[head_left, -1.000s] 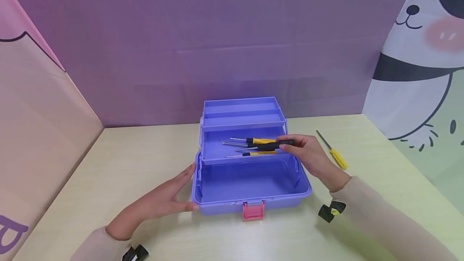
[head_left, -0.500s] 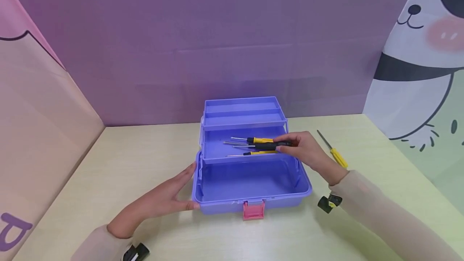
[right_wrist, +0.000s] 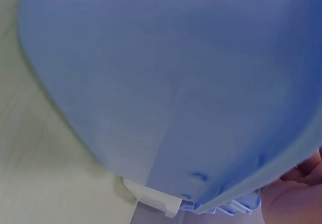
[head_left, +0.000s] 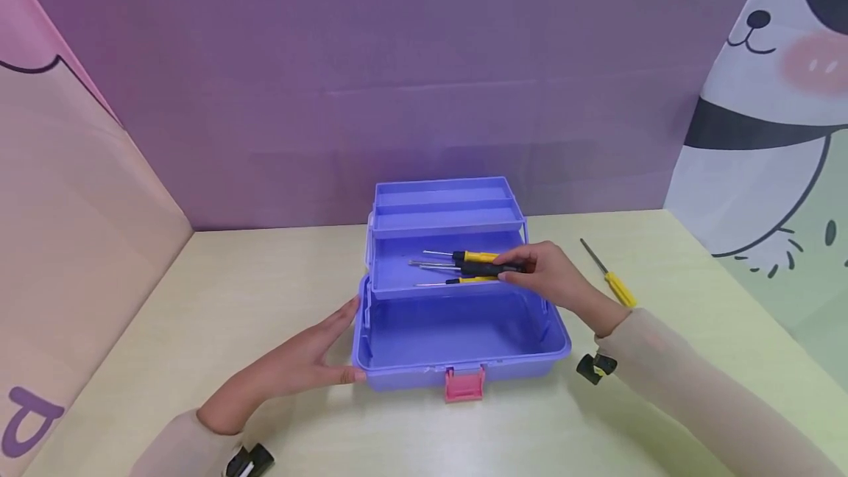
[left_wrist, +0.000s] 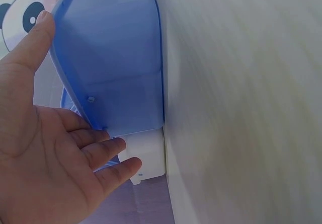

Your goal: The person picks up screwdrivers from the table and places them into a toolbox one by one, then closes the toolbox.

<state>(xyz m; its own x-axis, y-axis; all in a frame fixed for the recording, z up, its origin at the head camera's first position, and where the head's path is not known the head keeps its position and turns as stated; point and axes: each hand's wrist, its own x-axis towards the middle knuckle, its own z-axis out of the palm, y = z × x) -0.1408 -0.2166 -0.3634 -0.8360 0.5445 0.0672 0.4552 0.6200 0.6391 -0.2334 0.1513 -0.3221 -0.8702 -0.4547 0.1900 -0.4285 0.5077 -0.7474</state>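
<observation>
A purple toolbox (head_left: 464, 372) stands on the table with its tiered trays raised. My left hand (head_left: 298, 364) rests against the toolbox's left side, thumb at the front corner and fingers spread; in the left wrist view the straight fingers of that hand (left_wrist: 55, 153) touch the blue-looking wall. My right hand (head_left: 553, 276) pinches the handle of a black screwdriver (head_left: 478, 269), low over the lower tray (head_left: 397, 282). Beside it in that tray lie screwdrivers with yellow-and-black handles, one behind (head_left: 475, 257) and one in front (head_left: 472, 280). The right wrist view shows mostly the toolbox's side wall (right_wrist: 151, 83).
To the right of the toolbox, a yellow-handled screwdriver (head_left: 617, 287) lies on the table (head_left: 278, 278). A pink latch (head_left: 464, 385) hangs at the toolbox front. The upper tray (head_left: 447, 219) sits farther back, near a purple backdrop (head_left: 424, 94).
My right hand has moved left and slightly down with the black screwdriver, bringing it closer to the others in the lower tray. My left hand has kept its place on the toolbox.
</observation>
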